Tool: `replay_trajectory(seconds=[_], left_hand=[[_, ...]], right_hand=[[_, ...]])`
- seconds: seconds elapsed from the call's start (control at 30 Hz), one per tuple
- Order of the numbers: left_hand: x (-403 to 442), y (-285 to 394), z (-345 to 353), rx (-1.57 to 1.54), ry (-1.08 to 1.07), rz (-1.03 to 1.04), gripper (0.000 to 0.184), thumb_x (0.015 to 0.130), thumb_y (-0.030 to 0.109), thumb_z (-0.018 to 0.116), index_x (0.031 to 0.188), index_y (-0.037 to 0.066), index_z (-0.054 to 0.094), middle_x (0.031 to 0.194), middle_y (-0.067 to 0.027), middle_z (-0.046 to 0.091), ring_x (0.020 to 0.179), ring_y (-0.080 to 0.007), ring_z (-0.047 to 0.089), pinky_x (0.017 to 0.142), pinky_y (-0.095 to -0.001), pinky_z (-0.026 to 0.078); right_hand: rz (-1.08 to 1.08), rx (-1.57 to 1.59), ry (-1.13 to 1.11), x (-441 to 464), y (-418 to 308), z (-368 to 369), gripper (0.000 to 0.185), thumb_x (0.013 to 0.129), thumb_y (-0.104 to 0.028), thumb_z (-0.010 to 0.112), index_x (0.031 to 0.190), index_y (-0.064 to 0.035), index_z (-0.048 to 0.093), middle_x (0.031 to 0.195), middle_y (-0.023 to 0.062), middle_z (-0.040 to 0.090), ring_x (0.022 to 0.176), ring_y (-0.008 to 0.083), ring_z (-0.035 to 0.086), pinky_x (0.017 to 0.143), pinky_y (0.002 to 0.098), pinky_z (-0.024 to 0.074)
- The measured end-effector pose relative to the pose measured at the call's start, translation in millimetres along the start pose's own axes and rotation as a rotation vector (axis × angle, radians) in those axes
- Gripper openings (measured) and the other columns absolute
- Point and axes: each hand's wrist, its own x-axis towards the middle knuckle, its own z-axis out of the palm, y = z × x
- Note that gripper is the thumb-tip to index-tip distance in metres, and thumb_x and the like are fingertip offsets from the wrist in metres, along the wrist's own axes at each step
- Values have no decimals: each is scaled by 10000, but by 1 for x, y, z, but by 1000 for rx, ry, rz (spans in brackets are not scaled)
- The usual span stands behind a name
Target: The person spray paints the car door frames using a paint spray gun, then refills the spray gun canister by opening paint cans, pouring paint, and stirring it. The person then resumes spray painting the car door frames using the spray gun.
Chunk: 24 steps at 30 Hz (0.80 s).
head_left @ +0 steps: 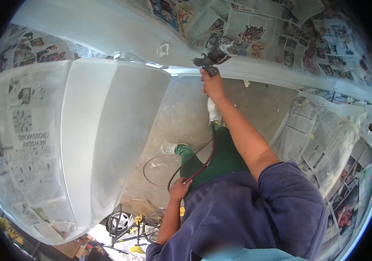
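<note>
Spray gun (212, 56) location, head view: far side of the scene, slightly right of centre, in front of the pale sill (277, 74). Right grip (213, 85) is closed around the gun handle, arm extended; trigger position cannot be told, and no spray is visible. Left grip (180, 189) holds the hose (212, 150) near the waist.

Status: newspaper masking (33, 130) is in place on the left panel (120, 100), across the far side and on the right panel (364, 115). Exposed surfaces of the left panel and sill appear evenly pale; whether this coat is complete — or any portion remains — cannot be determined.

Clearances: concrete floor (260, 100) lies between the left panel, the sill and the right panel. The gun is close to the sill and the far newspaper; contact cannot be confirmed. Note the left panel's curved right edge, nearest the left shoe (173, 148). Hose loops pass beside the legs — a possible snag. A bicycle (139, 219) stands at near left, beyond the left forearm.
</note>
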Motion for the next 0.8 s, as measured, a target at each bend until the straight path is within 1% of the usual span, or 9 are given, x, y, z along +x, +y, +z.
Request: replay_trajectory(seconds=[0.23, 0.3, 0.33, 0.37, 0.43, 0.53, 0.6, 0.63, 0.8], left_hand=[[-31, -34, 10, -248, 51, -127, 536, 843, 552, 654, 1112, 89, 677, 1033, -208, 693, 990, -379, 661, 834, -438, 511], [-44, -47, 16, -301, 65, -111, 531, 836, 542, 664, 1110, 88, 678, 1014, -212, 694, 986, -381, 662, 829, -436, 511], [-52, -60, 21, -363, 80, -95, 527, 829, 533, 674, 1109, 87, 679, 994, -215, 696, 981, -384, 663, 823, -434, 510], [-57, -70, 27, -384, 96, -89, 527, 829, 533, 674, 1109, 87, 679, 994, -215, 696, 981, -384, 663, 823, -434, 510], [-66, -95, 39, -487, 120, -16, 515, 822, 509, 684, 1115, 86, 671, 1020, -215, 692, 990, -379, 662, 829, -428, 510], [-85, -131, 62, -541, 249, -43, 500, 811, 487, 694, 1129, 103, 666, 1053, -202, 690, 1012, -368, 658, 844, -430, 509], [-95, -161, 80, -601, 249, -127, 498, 808, 487, 690, 1142, 119, 663, 1072, -194, 688, 1028, -366, 652, 855, -431, 509], [-98, -181, 91, -588, 195, -175, 497, 804, 487, 686, 1156, 136, 660, 1092, -186, 686, 1044, -364, 646, 867, -432, 508], [-97, -303, 169, -807, 308, -264, 383, 795, 433, 686, 1088, 185, 685, 1099, -173, 686, 1033, -358, 648, 882, -448, 505]], right_hand=[[-162, 229, -167, -71, -109, 23, 296, 947, -306, 631, 897, -20, 571, 726, 44, 595, 445, 106, 495, 406, 285, 439], [-172, 271, -262, -110, -134, 11, 304, 947, -315, 630, 955, -12, 651, 752, 39, 614, 473, 104, 522, 442, 282, 450], [-206, 122, -309, -137, -142, -2, 352, 941, -339, 637, 1094, -26, 685, 789, 18, 624, 514, 102, 550, 477, 278, 457], [-234, 21, -267, -146, -137, -7, 415, 939, -365, 644, 1202, -44, 663, 805, -9, 614, 547, 91, 561, 487, 258, 433], [-404, 18, -222, -185, -139, -9, 412, 942, -376, 645, 1196, -52, 666, 799, -23, 599, 546, 77, 545, 491, 238, 404], [-435, -51, -231, -248, -127, 0, 364, 963, -338, 626, 1203, -69, 665, 801, -34, 586, 536, 64, 512, 495, 225, 387], [-535, -200, -281, -292, -104, 13, 391, 985, -289, 591, 1296, -51, 587, 1093, 42, 688, 536, 59, 511, 499, 221, 400], [-587, -244, -378, -309, -86, 21, 412, 990, -270, 578, 1332, -44, 544, 1237, 78, 660, 541, 57, 518, 497, 221, 405], [-619, -421, -859, -440, 1, 77, 459, 951, -125, 595, 1388, -32, 491, 1291, 79, 623, 628, 62, 556, 535, 221, 454]])
